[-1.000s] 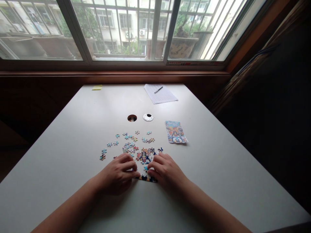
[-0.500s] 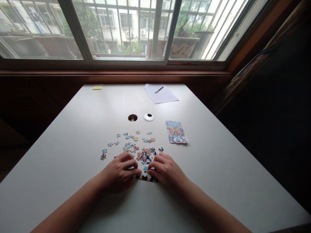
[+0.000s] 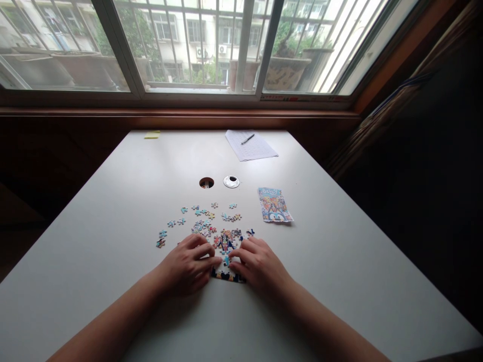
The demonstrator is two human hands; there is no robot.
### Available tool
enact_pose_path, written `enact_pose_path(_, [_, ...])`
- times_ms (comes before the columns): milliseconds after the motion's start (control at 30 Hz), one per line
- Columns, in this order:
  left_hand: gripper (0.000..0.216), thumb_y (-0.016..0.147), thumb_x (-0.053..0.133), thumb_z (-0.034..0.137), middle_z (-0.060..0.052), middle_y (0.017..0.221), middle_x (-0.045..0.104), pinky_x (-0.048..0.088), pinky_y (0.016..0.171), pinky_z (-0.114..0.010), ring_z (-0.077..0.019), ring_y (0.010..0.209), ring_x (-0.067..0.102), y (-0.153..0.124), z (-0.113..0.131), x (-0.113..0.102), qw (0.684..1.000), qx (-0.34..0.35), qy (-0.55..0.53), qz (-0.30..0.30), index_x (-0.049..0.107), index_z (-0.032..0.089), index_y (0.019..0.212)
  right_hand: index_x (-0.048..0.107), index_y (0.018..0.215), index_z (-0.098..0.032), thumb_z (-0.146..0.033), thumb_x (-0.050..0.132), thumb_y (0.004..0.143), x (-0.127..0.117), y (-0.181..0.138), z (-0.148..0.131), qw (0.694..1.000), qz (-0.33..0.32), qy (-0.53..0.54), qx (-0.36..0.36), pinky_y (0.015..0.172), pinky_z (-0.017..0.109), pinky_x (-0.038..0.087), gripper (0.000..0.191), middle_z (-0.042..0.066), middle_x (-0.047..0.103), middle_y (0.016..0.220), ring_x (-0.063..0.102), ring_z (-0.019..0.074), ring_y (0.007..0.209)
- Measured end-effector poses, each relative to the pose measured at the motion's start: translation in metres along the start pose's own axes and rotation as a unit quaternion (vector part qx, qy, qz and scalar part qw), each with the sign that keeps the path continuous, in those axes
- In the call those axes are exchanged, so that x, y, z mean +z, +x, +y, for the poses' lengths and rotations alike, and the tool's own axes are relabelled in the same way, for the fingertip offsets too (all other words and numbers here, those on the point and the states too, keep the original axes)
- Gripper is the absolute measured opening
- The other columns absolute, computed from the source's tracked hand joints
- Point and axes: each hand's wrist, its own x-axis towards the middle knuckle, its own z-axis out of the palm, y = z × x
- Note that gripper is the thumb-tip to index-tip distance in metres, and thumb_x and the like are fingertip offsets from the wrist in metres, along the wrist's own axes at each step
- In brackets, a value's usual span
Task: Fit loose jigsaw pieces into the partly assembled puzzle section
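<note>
A light blue jigsaw piece (image 3: pixel 226 261) lies at the fingertips of my right hand (image 3: pixel 257 261), which is closed in a pinch on its right edge. From the other side, my left hand (image 3: pixel 193 262) reaches in with curled fingers, its foremost fingertip just left of that piece. Whatever its fingers hold is hidden. Between my hands is a partly joined jigsaw puzzle (image 3: pixel 225 241), colourful in its upper part. A dark strip of joined pieces (image 3: pixel 225 276) forms its near edge, partly covered by my fingers.
Several loose jigsaw pieces (image 3: pixel 199 226) are scattered beyond and left of my hands. A printed picture sheet (image 3: pixel 275 205) lies to the right. Farther back are a table hole (image 3: pixel 206 183), a round metal cover (image 3: pixel 231 181), papers (image 3: pixel 256 148) with a pen (image 3: pixel 248 139), and a yellow note (image 3: pixel 152 134).
My left fingertips have moved slightly up and right, closer to the light blue piece. That piece has turned or shifted a little under my right fingers.
</note>
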Motion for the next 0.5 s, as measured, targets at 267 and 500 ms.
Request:
enact_pose_path(267, [0.041,0.084,0.062,0.018,-0.005,0.098,0.063,0.047,0.090,-0.039,-0.0232,0.097,0.051,0.0011,0.0000,0.0007,1.000,0.007,0.016,-0.001,0.064,0.025,0.124,0.070,0.093,-0.021,-0.025,0.068,0.094,0.0017,0.0010,-0.0038,1.000,-0.006,0.014,0.011,0.079,0.033,0.041,0.004,0.003,0.066,0.085,0.056,0.0192,0.083])
enact_pose_path(500, [0.039,0.085,0.061,0.017,-0.006,0.097,0.063,0.047,0.091,-0.039,-0.0224,0.095,0.052,-0.0001,-0.0006,0.0027,1.000,0.000,0.015,0.004,0.064,0.025,0.123,0.069,0.094,-0.022,-0.023,0.070,0.093,0.0026,-0.0004,-0.0088,0.999,-0.008,0.018,0.047,0.081,0.035,0.039,0.001,0.004,0.067,0.089,0.055,0.0214,0.089])
